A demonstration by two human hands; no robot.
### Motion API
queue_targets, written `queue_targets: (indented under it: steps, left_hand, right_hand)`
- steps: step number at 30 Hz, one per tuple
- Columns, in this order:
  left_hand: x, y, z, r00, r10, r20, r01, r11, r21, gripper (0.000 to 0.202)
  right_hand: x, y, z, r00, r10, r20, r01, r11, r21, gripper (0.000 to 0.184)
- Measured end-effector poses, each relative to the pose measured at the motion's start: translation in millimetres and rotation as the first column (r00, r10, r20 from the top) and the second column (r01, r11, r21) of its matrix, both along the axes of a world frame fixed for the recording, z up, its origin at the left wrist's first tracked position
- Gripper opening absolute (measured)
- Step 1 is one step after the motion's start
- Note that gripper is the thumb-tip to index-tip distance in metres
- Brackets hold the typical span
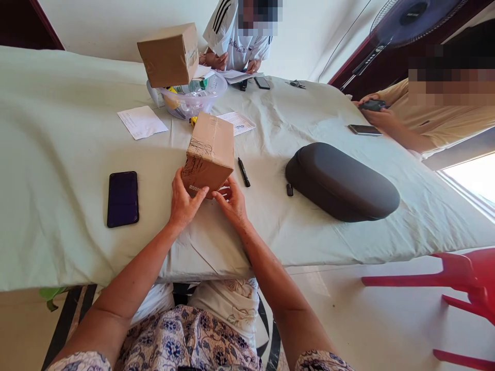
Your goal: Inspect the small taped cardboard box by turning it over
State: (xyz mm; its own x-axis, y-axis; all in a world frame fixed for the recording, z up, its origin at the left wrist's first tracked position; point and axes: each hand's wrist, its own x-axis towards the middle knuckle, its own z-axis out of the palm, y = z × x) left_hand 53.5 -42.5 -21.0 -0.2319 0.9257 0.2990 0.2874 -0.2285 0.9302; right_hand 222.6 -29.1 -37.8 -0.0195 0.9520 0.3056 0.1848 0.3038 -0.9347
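A small brown cardboard box [212, 147], with dark scribbles on its side and tape along its top, is held over the cloth-covered table in front of me. My left hand [185, 201] grips its lower left side, thumb along the near bottom edge. On the lower right, my right hand [232, 202] holds the same box with curled fingers. Just right of the box lies a black marker pen [243, 172]. Behind it, a printed paper [240, 123] and a bit of something yellow [193, 120] are partly covered by the box.
A dark phone [122, 199] lies left, a dark oblong case [342, 181] and a small black cap [290, 189] right. Farther back, a larger carton [168, 56] rests on a filled plastic basin [193, 103]. Two people sit around the table; a red stool [456, 278] stands right.
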Motion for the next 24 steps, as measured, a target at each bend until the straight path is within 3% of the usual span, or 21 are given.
queue_targets:
  steps: [4, 14, 19, 24]
  left_hand:
    - [-2, -2, 2.4, 1.0, -0.013, -0.018, 0.012, 0.999, -0.044, 0.11]
    - [-5, 1, 5.7, 0.998, -0.032, 0.054, 0.033, 0.999, -0.011, 0.115]
    - [2, -4, 5.0, 0.994, 0.038, -0.103, -0.03, 0.997, 0.069, 0.118]
    - [5, -5, 1.6, 0.981, 0.072, -0.181, -0.065, 0.997, 0.043, 0.127]
  right_hand:
    - [0, -2, -4.2, 0.997, 0.006, 0.071, -0.009, 0.999, 0.044, 0.08]
    - [-1, -3, -4.4, 0.987, 0.036, 0.155, -0.062, 0.983, 0.171, 0.086]
    - [-5, -4, -3.4, 0.995, -0.014, 0.097, -0.001, 0.988, 0.155, 0.077]
    - [-5, -5, -3.5, 0.981, -0.034, 0.191, -0.003, 0.982, 0.189, 0.071]
